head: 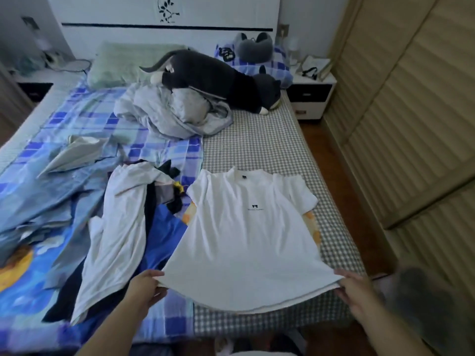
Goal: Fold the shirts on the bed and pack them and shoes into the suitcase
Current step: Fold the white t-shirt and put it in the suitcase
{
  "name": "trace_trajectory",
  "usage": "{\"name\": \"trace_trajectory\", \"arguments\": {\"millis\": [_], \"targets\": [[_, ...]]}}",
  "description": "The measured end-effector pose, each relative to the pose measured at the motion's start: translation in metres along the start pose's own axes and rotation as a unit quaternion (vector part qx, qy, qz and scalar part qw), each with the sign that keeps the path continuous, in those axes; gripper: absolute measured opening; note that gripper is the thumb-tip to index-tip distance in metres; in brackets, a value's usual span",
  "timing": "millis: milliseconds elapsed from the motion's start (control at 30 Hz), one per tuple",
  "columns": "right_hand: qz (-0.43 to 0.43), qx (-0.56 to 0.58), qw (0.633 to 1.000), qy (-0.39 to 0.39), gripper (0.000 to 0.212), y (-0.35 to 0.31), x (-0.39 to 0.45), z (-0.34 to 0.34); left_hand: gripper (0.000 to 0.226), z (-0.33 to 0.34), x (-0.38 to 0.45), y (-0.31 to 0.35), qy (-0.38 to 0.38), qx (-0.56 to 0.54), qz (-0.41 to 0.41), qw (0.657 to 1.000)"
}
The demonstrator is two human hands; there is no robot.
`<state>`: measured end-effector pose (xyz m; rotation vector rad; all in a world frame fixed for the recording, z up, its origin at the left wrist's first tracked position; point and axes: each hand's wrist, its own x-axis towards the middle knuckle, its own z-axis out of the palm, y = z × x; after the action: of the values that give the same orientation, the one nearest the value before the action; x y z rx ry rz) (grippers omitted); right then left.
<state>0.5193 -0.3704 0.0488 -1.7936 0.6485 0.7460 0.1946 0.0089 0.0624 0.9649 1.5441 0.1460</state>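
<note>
Head view, white shirt (244,235) flat (collar away), hands gripping hem

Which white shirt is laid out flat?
The white shirt with the small dark logo, held at its hem by both hands. The other white shirt lies crumpled on the clothes pile.

Dim bluish light; edges warped, soft blur.

A white short-sleeved cotton T-shirt (246,235) with a small dark chest logo lies spread face-up on the bed; crumpled white, blue and black shirts (123,227) are heaped just beside it.
</note>
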Motion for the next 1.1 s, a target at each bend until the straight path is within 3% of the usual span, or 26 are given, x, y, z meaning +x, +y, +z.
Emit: {"name": "trace_trajectory", "arguments": {"millis": [100, 267, 333, 400, 433, 467, 533, 567, 600, 633, 733, 800, 867, 967, 1100], "targets": [[0.035, -0.009, 0.999, -0.018, 0.027, 0.011, -0.007, 0.000, 0.035, -0.016, 0.004, 0.005, 0.010, -0.016, 0.008, 1.000], [-0.077, 0.077, 0.994, 0.029, 0.021, -0.002, -0.054, 0.016, 0.036, -0.032, -0.001, 0.019, 0.076, -0.152, 0.079, 0.982], [-0.132, 0.013, 0.991, 0.013, 0.020, -0.010, -0.088, 0.037, 0.045, -0.038, 0.001, 0.018, 0.140, -0.015, 0.064, 0.988], [-0.154, -0.079, 0.983, -0.061, 0.018, -0.013, -0.126, 0.066, 0.049, -0.029, -0.020, 0.022, 0.190, 0.166, 0.115, 0.961], [-0.158, -0.118, 0.975, -0.105, 0.017, -0.013, -0.144, 0.082, 0.046, -0.019, -0.039, 0.023, 0.143, 0.193, 0.193, 0.951], [-0.163, -0.149, 0.965, -0.141, 0.017, -0.014, -0.159, 0.098, 0.049, -0.004, -0.060, 0.024, 0.037, 0.210, 0.267, 0.940], [-0.177, -0.198, 0.942, -0.207, 0.018, -0.016, -0.186, 0.127, 0.065, 0.034, -0.098, 0.018, -0.163, 0.298, 0.360, 0.869], [-0.182, -0.214, 0.930, -0.238, 0.017, -0.019, -0.196, 0.138, 0.070, 0.051, -0.108, 0.008, -0.193, 0.355, 0.432, 0.806], [-0.185, -0.226, 0.919, -0.265, 0.015, -0.023, -0.205, 0.146, 0.071, 0.068, -0.112, -0.002, -0.171, 0.377, 0.501, 0.760], [-0.189, -0.242, 0.907, -0.287, 0.013, -0.027, -0.211, 0.151, 0.068, 0.082, -0.113, -0.009, -0.142, 0.369, 0.533, 0.748], [-0.171, -0.221, 0.892, -0.356, 0.015, -0.045, -0.207, 0.148, 0.049, 0.098, -0.126, -0.005, -0.090, 0.291, 0.495, 0.814], [-0.119, -0.148, 0.902, -0.388, 0.019, -0.058, -0.186, 0.137, 0.037, 0.100, -0.132, -0.003, -0.054, 0.248, 0.488, 0.835], [-0.112, -0.142, 0.919, -0.350, 0.022, -0.067, -0.146, 0.124, 0.032, 0.098, -0.134, -0.003, -0.001, 0.205, 0.482, 0.852], [-0.075, -0.234, 0.935, -0.256, 0.021, -0.073, -0.068, 0.098, 0.020, 0.095, -0.153, 0.008, 0.071, 0.151, 0.452, 0.876], [-0.006, -0.362, 0.909, -0.206, 0.024, -0.085, 0.037, 0.085, 0.006, 0.093, -0.182, 0.011, 0.214, 0.145, 0.439, 0.861]]}}
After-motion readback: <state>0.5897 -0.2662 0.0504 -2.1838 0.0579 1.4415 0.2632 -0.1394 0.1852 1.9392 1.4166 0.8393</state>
